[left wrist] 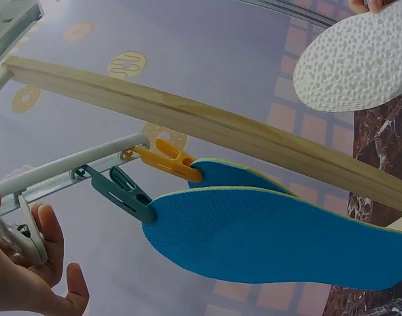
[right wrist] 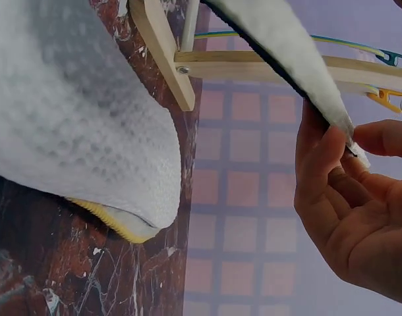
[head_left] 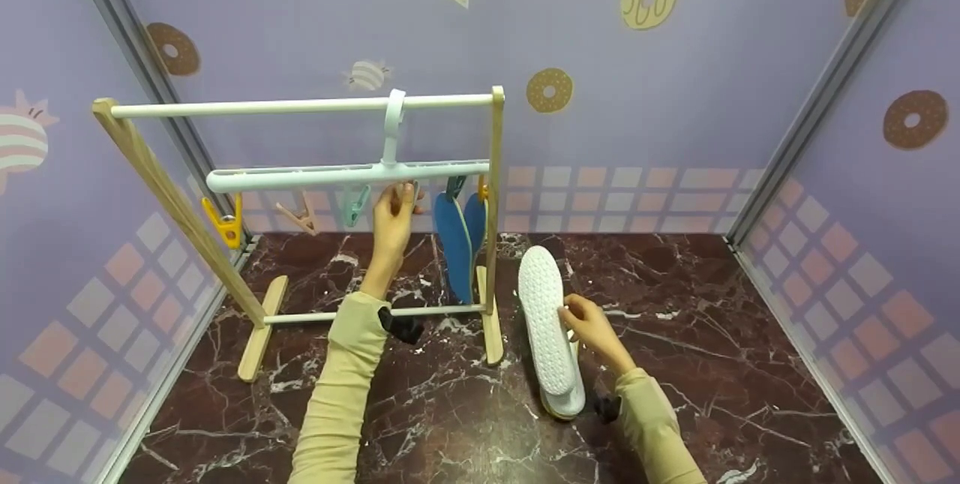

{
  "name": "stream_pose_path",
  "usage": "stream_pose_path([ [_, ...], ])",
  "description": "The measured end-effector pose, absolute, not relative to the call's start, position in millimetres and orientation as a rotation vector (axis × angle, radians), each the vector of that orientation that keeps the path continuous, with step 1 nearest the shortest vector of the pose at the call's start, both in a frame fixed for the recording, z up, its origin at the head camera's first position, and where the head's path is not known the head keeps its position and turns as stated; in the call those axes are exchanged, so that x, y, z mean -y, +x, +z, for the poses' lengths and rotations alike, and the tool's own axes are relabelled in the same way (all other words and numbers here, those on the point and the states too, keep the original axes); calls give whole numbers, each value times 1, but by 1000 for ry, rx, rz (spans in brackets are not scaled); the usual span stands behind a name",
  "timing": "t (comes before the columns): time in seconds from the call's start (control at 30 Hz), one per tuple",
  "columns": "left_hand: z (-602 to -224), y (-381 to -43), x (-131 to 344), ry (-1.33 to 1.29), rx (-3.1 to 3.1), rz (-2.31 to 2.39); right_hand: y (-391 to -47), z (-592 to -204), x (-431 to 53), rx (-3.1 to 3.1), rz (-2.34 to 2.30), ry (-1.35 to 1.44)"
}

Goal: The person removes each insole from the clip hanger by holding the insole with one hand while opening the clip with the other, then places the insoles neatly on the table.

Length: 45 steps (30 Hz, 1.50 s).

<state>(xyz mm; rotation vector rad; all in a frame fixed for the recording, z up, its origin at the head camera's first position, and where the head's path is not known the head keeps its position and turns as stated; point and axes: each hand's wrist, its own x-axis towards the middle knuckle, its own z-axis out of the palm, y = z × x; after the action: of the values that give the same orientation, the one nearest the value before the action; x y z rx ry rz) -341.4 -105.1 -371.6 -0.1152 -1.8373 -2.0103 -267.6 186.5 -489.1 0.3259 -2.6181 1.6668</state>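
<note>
In front and to the right of the wooden rack (head_left: 493,214), a lower insole (head_left: 573,398), white, dimpled and yellow-rimmed, lies on the dark marbled table (head_left: 750,379). Above it, the right hand (head_left: 592,330) pinches the edge of a long white insole (head_left: 541,311) with a bumpy face; whether the two insoles touch, I cannot tell. At the rack, the left hand (head_left: 394,217) has its fingers curled round a pale clip (left wrist: 33,245), mostly hidden in the head view, under a smooth plastic hanger (head_left: 300,178). Near the rack's right post, a green clip (left wrist: 118,195) and a yellow clip (left wrist: 165,162) hold two flat blue insoles (left wrist: 273,237); one covers much of the other. Behind the rack is a printed purple wall (head_left: 600,49).
</note>
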Motion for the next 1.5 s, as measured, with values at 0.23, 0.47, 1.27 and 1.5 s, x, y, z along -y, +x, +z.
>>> stream_pose_path([
  [0.23,-373,-340,106,-114,1832,-2007,-282,-517,-197,2638,1669,264],
  [0.47,-375,-339,107,-87,1863,-1995,-288,-532,-202,2657,1634,205],
  [1.27,-382,-343,107,-38,1852,-2099,-294,-550,-205,2693,1499,180],
  [1.5,-384,-342,107,58,1899,-2168,-293,-552,-205,2719,1376,147],
])
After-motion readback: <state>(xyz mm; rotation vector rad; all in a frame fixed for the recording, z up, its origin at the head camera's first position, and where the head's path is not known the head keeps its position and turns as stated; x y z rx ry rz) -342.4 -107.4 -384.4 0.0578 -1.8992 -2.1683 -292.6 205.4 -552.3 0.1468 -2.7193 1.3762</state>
